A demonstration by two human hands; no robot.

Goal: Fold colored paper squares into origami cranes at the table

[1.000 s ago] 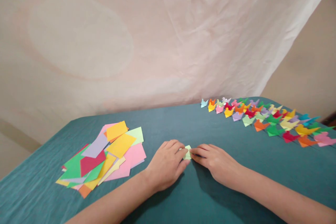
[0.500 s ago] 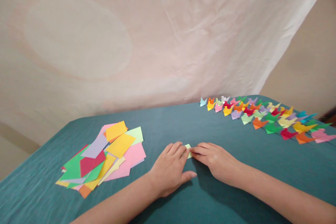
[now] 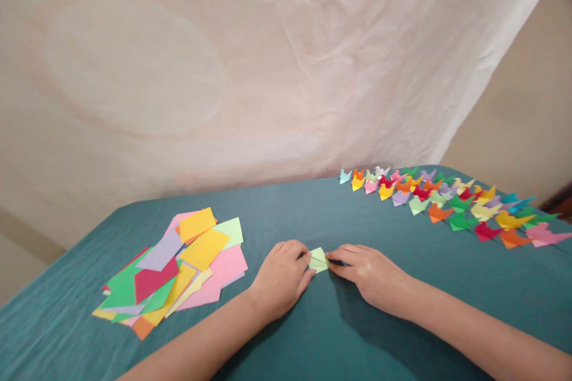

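Note:
A small folded piece of light green paper (image 3: 318, 260) lies on the teal cloth between my hands, with crease lines showing on its top. My left hand (image 3: 285, 274) pinches its left edge between thumb and fingers. At the right edge, the fingertips of my right hand (image 3: 360, 269) close on the paper. Both hands rest low on the table, and the parts of the paper under the fingertips are hidden.
To the left lies a loose pile of coloured paper sheets (image 3: 203, 250). Rows of small folded paper birds (image 3: 440, 212) in many colours stand at the back right. The teal tablecloth (image 3: 268, 208) runs back to a pale hanging cloth (image 3: 250, 71).
My left hand has drawn back left off the paper and its thumb has come in to the left edge. More of the green paper now shows. My right hand has hardly moved.

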